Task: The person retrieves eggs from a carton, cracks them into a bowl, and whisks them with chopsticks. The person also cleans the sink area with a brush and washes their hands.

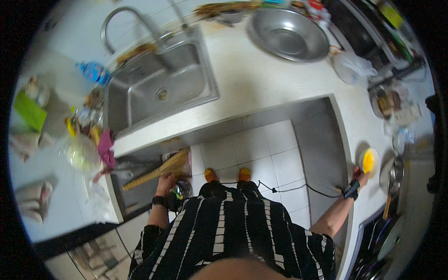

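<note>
My right hand (363, 175) is at the right counter's inner edge, its fingers against the near side of a small bowl (376, 154). Bright yellow contents (368, 161) show inside the bowl, possibly egg. On the left, my left hand (166, 182) hangs low beside my body with curled fingers. Behind it in the picture is a straw-coloured hand broom or fan (173, 163) with a long handle; whether the hand touches it is unclear. A dark, shiny object (184, 189) shows just right of that hand, partly hidden.
A steel sink (168, 84) with a curved faucet (120, 14) is ahead on the left. A wide metal basin (290, 35) stands on the white counter (241, 73). A ladle or pan (395, 175) lies beyond the bowl. A black cable (294, 190) runs across to my right wrist.
</note>
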